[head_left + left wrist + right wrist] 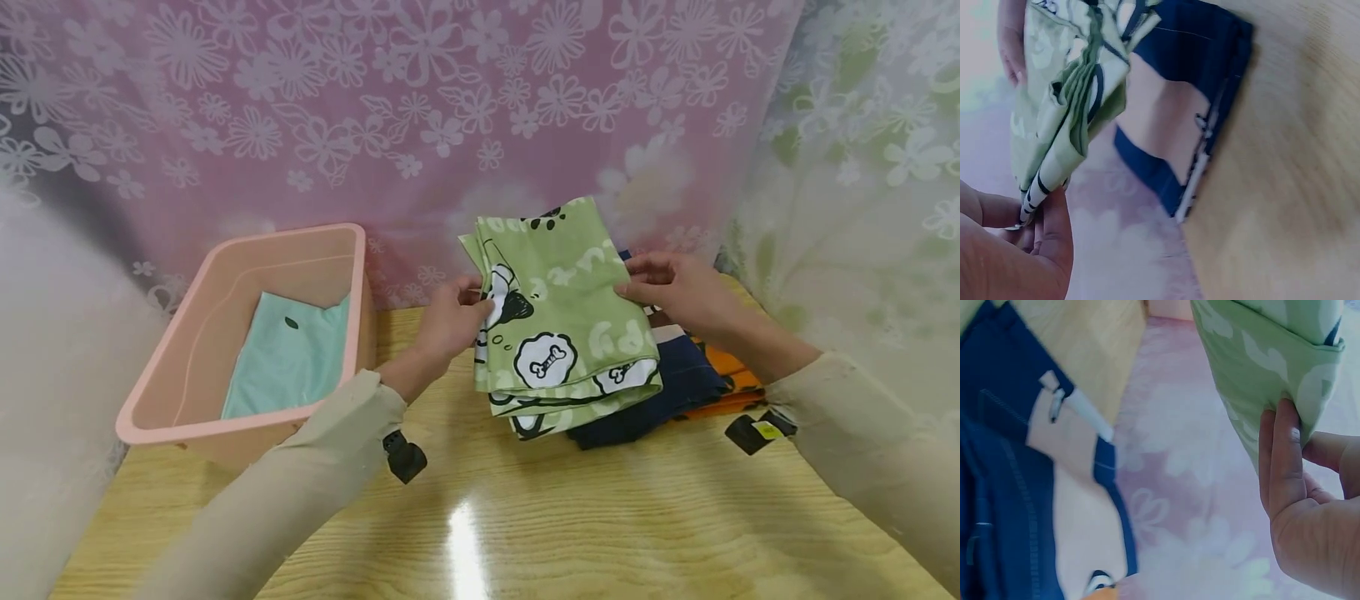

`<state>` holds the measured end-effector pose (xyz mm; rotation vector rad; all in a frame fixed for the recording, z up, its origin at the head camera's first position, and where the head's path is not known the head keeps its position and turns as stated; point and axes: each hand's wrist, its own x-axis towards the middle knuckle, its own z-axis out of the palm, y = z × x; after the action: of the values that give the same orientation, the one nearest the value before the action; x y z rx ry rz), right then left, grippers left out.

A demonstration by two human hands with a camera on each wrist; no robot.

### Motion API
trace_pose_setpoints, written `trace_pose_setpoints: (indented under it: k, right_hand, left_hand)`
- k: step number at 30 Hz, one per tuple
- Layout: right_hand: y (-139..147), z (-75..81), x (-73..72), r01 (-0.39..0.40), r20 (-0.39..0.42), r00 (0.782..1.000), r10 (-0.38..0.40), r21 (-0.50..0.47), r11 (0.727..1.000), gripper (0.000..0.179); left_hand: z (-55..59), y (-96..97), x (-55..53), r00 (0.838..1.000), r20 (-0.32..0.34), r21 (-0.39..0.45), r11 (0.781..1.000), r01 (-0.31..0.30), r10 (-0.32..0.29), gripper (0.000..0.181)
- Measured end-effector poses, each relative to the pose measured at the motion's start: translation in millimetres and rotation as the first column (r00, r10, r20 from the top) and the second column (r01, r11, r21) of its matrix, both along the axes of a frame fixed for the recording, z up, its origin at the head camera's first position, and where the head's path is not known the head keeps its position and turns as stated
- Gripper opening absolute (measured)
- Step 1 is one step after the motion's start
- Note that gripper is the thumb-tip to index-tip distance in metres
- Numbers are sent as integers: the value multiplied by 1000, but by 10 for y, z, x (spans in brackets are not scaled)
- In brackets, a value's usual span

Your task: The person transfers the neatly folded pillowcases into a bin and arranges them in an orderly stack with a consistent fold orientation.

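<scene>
A folded green cloth (558, 292) printed with cartoon dogs and bones hangs above the table, held between both hands. At its left edge my left hand (452, 323) pinches the layers between thumb and fingers. The right hand (678, 292) pinches the opposite edge, thumb on the near side. In the left wrist view the folded layers of the green cloth (1066, 119) show edge-on. Behind and below it lies a folded navy cloth (671, 379) with a pale pink panel, partly hidden by the green one. An orange and black folded cloth (727, 379) sits beside the navy one, at the right.
A pink plastic bin (360, 325) stands on the left of the wooden table (525, 517), with a folded mint-green cloth (288, 358) inside. A pink flowered curtain (420, 150) hangs along the back, and a pale flowered one (862, 208) at the right.
</scene>
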<state>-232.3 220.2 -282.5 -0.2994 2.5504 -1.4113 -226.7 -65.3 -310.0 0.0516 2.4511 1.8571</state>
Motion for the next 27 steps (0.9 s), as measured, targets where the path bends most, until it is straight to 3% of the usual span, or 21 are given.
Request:
trace_pose_setpoints:
  k: [6,13,23,27]
  right_hand:
    - [-88,212,58,7,-76,997,-7,6,1000,49]
    - [-208,370,151,19,-81,996,-20,-8,1000,50]
    - [-449,365,238,6,-89,996,-24,-188,982,43]
    - [-584,327,264,-6,-97,995,-16,-231,973,42]
  left_hand:
    - [257,-143,23,999,12,17,999,31,-31,40]
    - [405,-293,58,997,-8,-28,997,73,-73,43]
    - [545,-540,65,996,-36,-69,995,74,-76,44]
    - [565,-693,84,997,-18,-74,994,75,-77,44]
